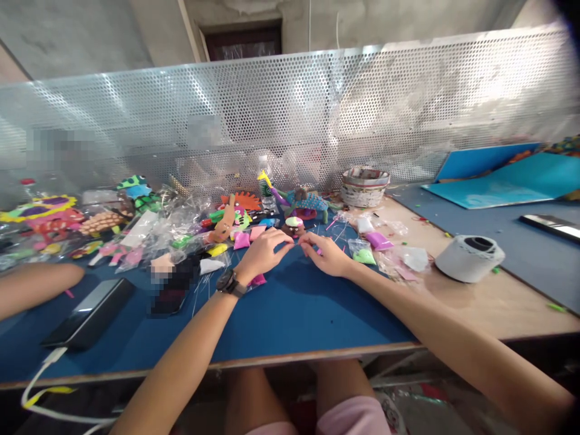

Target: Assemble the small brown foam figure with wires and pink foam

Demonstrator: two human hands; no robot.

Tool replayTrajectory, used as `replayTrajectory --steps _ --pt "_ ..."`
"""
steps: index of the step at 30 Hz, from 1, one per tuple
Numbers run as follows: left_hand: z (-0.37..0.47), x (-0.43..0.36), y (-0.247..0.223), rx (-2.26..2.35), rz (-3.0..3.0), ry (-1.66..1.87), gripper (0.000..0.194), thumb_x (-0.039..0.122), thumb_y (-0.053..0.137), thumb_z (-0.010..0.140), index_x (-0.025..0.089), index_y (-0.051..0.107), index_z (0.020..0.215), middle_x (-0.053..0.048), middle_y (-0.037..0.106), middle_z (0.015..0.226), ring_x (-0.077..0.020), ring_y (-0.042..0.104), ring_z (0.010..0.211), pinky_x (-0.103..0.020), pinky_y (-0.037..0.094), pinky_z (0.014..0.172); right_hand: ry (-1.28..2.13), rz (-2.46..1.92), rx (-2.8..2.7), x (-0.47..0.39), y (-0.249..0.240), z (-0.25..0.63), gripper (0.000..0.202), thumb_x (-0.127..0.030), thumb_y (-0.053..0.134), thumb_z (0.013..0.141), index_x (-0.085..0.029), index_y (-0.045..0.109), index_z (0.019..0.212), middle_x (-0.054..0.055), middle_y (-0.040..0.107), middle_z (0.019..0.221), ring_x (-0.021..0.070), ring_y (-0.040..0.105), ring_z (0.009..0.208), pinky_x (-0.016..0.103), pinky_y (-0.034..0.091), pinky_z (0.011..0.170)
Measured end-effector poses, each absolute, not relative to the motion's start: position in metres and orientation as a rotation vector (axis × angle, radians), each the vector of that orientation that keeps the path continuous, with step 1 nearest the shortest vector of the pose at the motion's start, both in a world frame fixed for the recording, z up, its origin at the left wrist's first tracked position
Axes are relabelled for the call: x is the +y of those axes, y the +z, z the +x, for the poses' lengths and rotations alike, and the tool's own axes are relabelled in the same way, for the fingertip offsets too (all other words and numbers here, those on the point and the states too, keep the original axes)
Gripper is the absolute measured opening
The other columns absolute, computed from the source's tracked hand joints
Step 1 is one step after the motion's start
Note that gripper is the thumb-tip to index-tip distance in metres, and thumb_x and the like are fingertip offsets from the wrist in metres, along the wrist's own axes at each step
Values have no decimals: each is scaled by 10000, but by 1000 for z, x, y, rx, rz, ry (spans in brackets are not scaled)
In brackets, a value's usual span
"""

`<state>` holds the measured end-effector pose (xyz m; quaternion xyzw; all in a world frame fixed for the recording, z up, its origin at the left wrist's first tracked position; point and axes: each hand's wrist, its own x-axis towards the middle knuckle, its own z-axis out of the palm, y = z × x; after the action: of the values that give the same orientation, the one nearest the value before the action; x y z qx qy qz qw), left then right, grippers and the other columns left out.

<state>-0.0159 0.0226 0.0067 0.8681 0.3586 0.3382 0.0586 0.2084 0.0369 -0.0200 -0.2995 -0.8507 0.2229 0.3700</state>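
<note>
My left hand (264,252), with a dark watch on the wrist, is closed in a pinch over the blue table mat (290,320). Opposite it, my right hand (327,256) pinches too, and the fingertips of both almost meet. Whatever lies between them is too small to name. Just beyond the fingertips sits a brown modelled figure (294,228) with white eyes and a pale green and white top. Pink packets (241,240) lie beside my left hand. A bag of green clay (364,256) and a purple packet (379,241) are near my right hand.
Colourful clay animals and plastic bags crowd the left and back. A power bank (90,314) with a white cable lies front left, near another person's arm (36,287). A basket (365,186), a white roll (469,258) and blue boards (502,178) stand right. A perforated metal screen (272,103) closes the back.
</note>
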Motion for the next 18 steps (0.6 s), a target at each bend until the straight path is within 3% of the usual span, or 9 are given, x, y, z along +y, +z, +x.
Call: replayTrajectory --steps 9,14,18 --pt "-12 19 5 1150 2620 1207 215 391 573 963 216 695 986 -66 727 1014 -225 633 1010 -404 441 989 551 -799 -2049 23 -13 201 233 -384 406 1020 -223 559 1089 28 691 824 172 637 734 282 453 663" --pt "-10 17 4 1150 2658 1225 209 345 536 985 217 691 1042 -77 720 1052 -228 632 1042 -412 444 998 399 -817 -2096 23 -12 201 257 -368 435 1016 -232 572 1185 18 694 789 180 644 705 326 475 785" --pt "-7 15 5 1093 2677 1207 202 292 511 997 210 688 1048 -76 716 1052 -218 630 1035 -394 465 976 204 -840 -2127 27 -14 204 234 -379 483 1012 -227 630 1113 22 700 785 176 628 683 347 458 848"
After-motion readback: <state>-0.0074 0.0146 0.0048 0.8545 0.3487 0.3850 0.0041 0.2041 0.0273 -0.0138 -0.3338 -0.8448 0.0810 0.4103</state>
